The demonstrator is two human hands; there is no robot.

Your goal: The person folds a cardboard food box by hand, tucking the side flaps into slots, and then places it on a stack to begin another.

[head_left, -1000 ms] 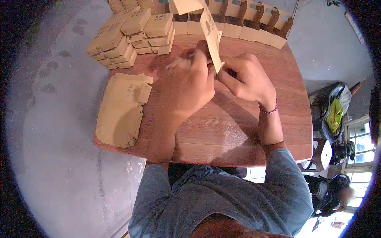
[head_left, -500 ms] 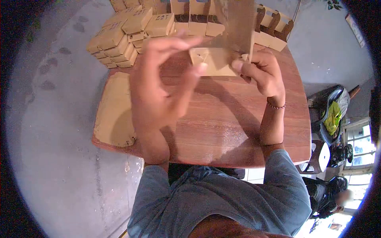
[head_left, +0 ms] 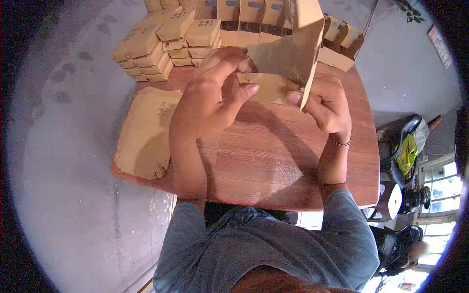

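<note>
1. Left hand has curled its fingers behind the near side of the carton since the earlier frame, thumb in front, gripping it.
2. Right hand pinches the carton's other end, above the table's far half.
3. Flat cardboard lies by the near-left corner; closed boxes pile at the far-left; open cartons line the far edge.

— Held carton: finish?
— Cardboard, matt, smooth panels.
— Stacked boxes and flat blanks?
— Likewise cardboard, matt.
— Tabletop?
— Wood-grained, smooth, 1 glossy patch.
— Shirt?
— Cloth, matt, creased softly.
— Wall?
— Matt, roughly scuffed in places.
</note>
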